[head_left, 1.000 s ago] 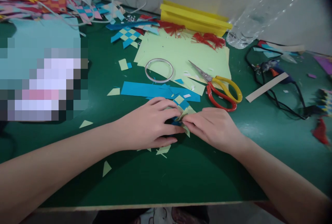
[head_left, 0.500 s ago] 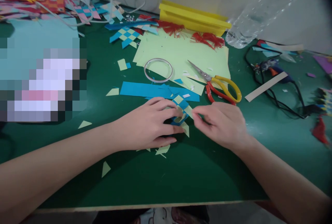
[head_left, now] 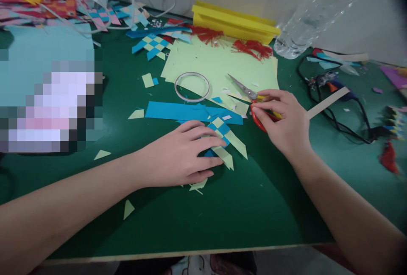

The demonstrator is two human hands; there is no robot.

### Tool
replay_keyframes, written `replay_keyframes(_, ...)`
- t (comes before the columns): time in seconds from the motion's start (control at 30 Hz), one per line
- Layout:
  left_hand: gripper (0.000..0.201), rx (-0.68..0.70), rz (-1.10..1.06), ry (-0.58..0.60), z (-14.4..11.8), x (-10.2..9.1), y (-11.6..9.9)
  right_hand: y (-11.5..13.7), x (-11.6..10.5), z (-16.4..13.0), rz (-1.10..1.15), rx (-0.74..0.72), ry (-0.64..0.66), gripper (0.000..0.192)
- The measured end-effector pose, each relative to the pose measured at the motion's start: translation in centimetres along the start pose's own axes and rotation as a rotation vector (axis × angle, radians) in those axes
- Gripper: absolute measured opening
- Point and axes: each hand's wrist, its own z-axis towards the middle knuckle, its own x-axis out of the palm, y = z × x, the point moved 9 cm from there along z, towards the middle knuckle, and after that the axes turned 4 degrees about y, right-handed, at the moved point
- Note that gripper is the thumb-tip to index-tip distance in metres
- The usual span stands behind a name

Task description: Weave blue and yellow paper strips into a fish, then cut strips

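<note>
My left hand (head_left: 181,154) is bent over a woven blue and pale green paper piece (head_left: 219,127), its fingertips holding it down on the table. Two pale green tails (head_left: 237,142) stick out to the right of those fingers; part of the weave is hidden beneath them. My right hand (head_left: 282,120) has its thumb and fingers closed round the red and yellow handles of the scissors (head_left: 251,93). The blades point away to the upper left, over pale green paper sheets (head_left: 219,60). Just behind the woven piece lies a blue paper strip (head_left: 168,110).
A roll of clear tape (head_left: 192,87) lies beyond the blue strip. Behind are red tassels (head_left: 252,49), a folded yellow card (head_left: 235,22) and a plastic bottle (head_left: 308,24). A black cord (head_left: 333,122) is at right. Green scraps (head_left: 129,210) dot the green table.
My right hand has left the woven paper and moved up and right onto the scissors' handles. My left hand stays on the piece, whose green tails now show more fully.
</note>
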Motion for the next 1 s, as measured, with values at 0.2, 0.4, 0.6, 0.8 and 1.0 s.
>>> replay_keyframes(0.2,0.013,0.027,-0.024,-0.118,-0.3,-1.2,-0.4,1.0,-1.2,-0.2,0.019,0.002,-0.093,0.017)
replay_keyframes(0.4,0.01,-0.048,0.042,-0.241,-0.5,-2.2,0.6,5.4,-0.8,-1.0,0.132,-0.317,0.019,0.027)
replay_keyframes(0.6,0.018,-0.147,0.05,-0.16,-0.3,-1.5,1.8,8.8,0.1,-2.5,0.141,-0.6,0.18,0.019)
replay_keyframes(0.8,0.018,-0.181,0.064,-0.159,-0.5,-1.4,2.3,8.7,0.5,-2.7,0.146,-0.589,0.212,0.015)
replay_keyframes(1.0,0.018,-0.233,0.041,-0.173,-0.9,-1.5,2.8,8.5,0.8,-2.6,0.145,-0.57,0.22,0.017)
